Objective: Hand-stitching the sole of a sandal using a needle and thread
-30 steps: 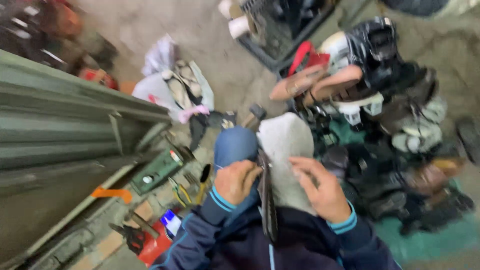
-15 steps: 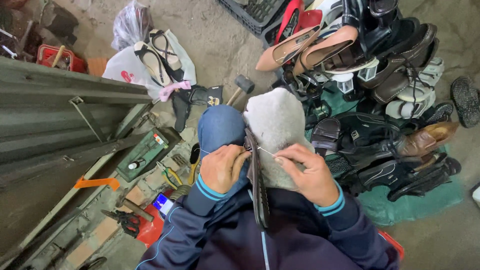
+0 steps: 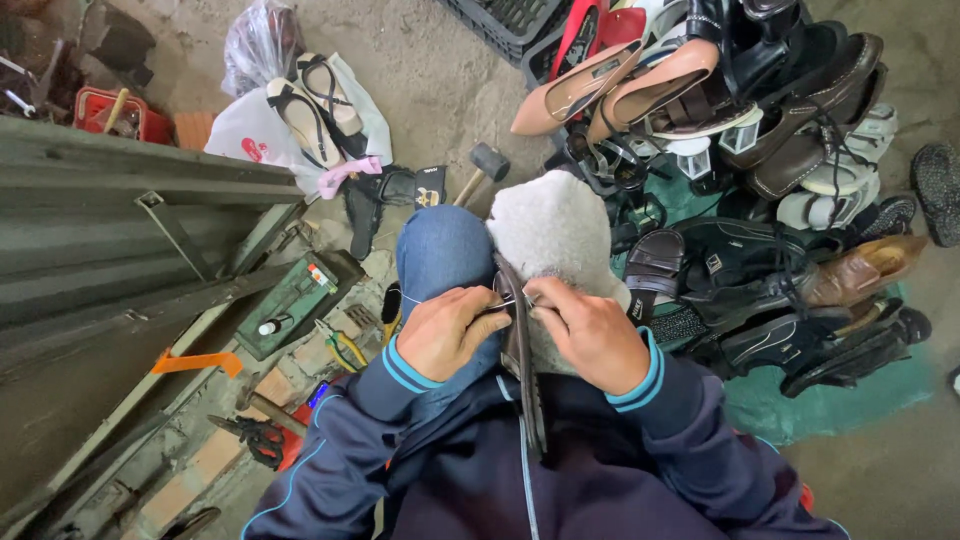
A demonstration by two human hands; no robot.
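Observation:
A dark brown shoe sole point(image 3: 521, 350) stands on edge between my knees, against a grey fuzzy cloth point(image 3: 555, 235) draped over my right knee. My left hand point(image 3: 447, 332) is closed on a thin metal needle or awl whose tip meets the sole's upper edge. Fingers of my right hand point(image 3: 592, 335) pinch the sole's edge from the other side. My left knee is in blue jeans point(image 3: 440, 250). Both sleeves are dark blue with light blue cuffs.
A big heap of shoes and sandals point(image 3: 760, 150) lies at the right on a green sheet. A hammer point(image 3: 480, 167) rests on the concrete floor ahead. A white bag with sandals point(image 3: 300, 120) sits at far left. A green box point(image 3: 290, 305), pliers and tools lie by a metal frame point(image 3: 120, 240).
The camera has tipped down and steadied. Both hands have come closer together on the sole's edge, and the left hand now presses the thin tool against it.

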